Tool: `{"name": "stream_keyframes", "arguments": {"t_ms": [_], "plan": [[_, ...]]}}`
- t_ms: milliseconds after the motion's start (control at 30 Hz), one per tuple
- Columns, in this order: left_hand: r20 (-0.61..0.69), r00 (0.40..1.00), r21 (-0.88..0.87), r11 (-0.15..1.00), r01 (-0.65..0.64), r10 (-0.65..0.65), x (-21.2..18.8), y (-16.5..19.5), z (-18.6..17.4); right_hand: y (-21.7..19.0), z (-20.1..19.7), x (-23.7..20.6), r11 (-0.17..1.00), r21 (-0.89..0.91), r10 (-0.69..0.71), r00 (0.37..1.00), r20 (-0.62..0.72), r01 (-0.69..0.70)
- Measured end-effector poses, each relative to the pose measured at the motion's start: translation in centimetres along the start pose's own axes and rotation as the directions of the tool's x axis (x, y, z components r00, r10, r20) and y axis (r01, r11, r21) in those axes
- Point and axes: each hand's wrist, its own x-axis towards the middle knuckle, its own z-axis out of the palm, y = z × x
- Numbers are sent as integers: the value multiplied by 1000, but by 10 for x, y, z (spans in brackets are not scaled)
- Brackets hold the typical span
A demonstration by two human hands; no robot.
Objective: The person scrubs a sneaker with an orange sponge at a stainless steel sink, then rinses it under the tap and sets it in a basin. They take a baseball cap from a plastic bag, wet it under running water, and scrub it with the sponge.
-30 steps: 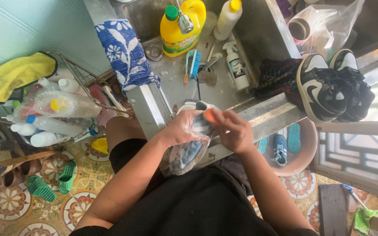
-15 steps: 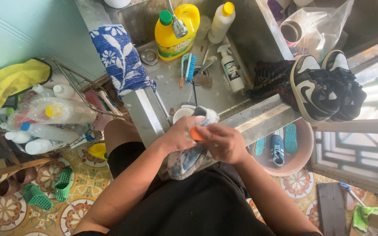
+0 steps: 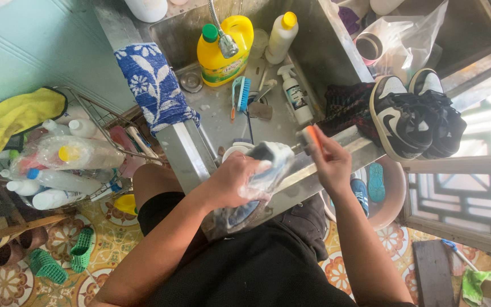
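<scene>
My left hand [image 3: 235, 181] grips a soapy, foam-covered shoe [image 3: 259, 182] held over the front edge of a steel sink [image 3: 223, 122]. The shoe's lower part hangs down toward my lap. My right hand [image 3: 329, 162] is lifted to the right of the shoe and holds a small orange-handled brush [image 3: 312, 136], apart from the shoe. Both forearms reach in from the bottom of the view.
In the sink lie a blue scrub brush [image 3: 240, 92], a white spray bottle [image 3: 295, 94], a yellow detergent jug [image 3: 224, 50] and a yellow-capped white bottle [image 3: 282, 35]. A blue floral cloth [image 3: 153, 88] drapes the rim. Black-and-white sneakers [image 3: 413, 113] sit at right. A wire rack of bottles [image 3: 63, 165] stands at left.
My right hand with the orange brush has moved off the shoe to the right and up. The left hand keeps its hold on the shoe. The view has shifted slightly.
</scene>
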Motion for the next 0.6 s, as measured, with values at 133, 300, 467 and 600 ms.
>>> {"name": "stream_keyframes", "arguments": {"t_ms": [133, 300, 467, 600], "plan": [[51, 939, 481, 816, -321, 340, 2, 28, -4, -2, -6, 5, 672, 465, 385, 808, 446, -576], [347, 872, 859, 256, -443, 346, -2, 37, -12, -21, 12, -4, 433, 536, 297, 676, 674, -725], [152, 831, 907, 258, -332, 536, -18, 5, -21, -12, 40, -26, 316, 645, 368, 716, 593, -696], [-574, 640, 397, 857, -327, 510, -34, -23, -1, -1, 61, -45, 202, 732, 401, 737, 544, -650]]}}
